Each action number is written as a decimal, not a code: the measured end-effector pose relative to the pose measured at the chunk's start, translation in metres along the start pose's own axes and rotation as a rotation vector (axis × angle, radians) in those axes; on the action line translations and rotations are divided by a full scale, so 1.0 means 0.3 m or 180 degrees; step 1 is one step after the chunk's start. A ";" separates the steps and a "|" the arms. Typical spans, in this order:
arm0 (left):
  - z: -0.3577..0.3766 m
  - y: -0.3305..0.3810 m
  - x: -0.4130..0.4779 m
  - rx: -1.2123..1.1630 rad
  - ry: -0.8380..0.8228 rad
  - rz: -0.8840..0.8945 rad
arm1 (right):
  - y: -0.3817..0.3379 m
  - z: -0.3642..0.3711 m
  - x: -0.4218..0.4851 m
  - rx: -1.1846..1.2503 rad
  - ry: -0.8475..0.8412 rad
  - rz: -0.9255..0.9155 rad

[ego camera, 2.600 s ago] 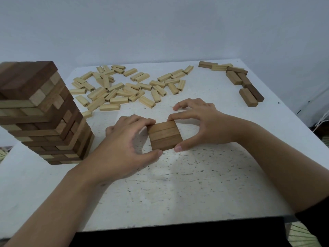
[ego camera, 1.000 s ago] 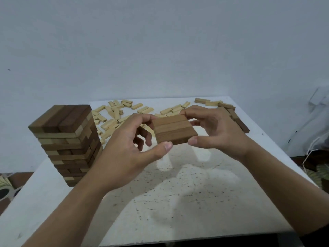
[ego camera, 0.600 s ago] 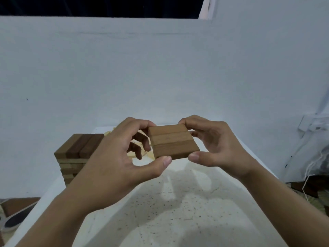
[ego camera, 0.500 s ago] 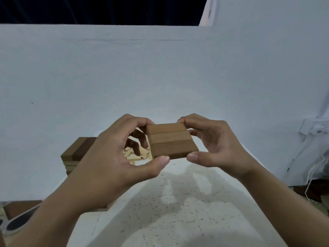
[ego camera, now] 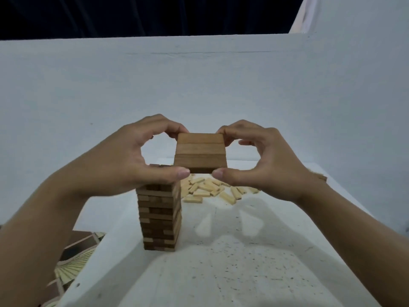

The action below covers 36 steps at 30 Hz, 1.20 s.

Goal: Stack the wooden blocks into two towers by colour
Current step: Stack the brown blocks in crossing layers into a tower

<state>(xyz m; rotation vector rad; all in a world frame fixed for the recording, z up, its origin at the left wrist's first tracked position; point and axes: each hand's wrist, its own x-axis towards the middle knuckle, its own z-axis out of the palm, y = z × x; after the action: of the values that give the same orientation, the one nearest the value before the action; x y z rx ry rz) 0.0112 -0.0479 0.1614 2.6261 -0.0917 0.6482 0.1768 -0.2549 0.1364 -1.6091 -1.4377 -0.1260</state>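
while the left hand (ego camera: 124, 160) and the right hand (ego camera: 265, 165) are each clamping an opposite edge between thumb and fingertips in the head view, a slab of three brown blocks (ego camera: 200, 152) is hanging in the air, above and just right of the mixed tower (ego camera: 159, 218) standing on the white table (ego camera: 221, 273). the left hand is covering the tower's top; the right hand is hiding part of the loose pale blocks (ego camera: 212, 189) lying behind. patterned floor (ego camera: 73, 258) is showing at lower left.
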 end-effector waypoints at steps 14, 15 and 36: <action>-0.097 -0.304 -0.001 -0.0068 -0.0692 -0.0251 | 0.022 0.221 0.132 -0.0324 -0.0311 0.0837; -0.093 -0.316 -0.001 -0.0097 -0.0710 -0.0255 | 0.022 0.227 0.135 -0.0292 -0.0328 0.0884; -0.036 -0.399 -0.016 -0.0346 -0.0858 -0.0319 | 0.039 0.257 0.129 -0.0413 -0.0605 0.1157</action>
<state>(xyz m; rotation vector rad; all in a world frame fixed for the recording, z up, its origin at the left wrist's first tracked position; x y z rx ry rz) 0.0218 0.0648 0.1208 2.5783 -0.0728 0.2459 0.1609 -0.1732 0.1113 -2.0067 -1.2716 0.1509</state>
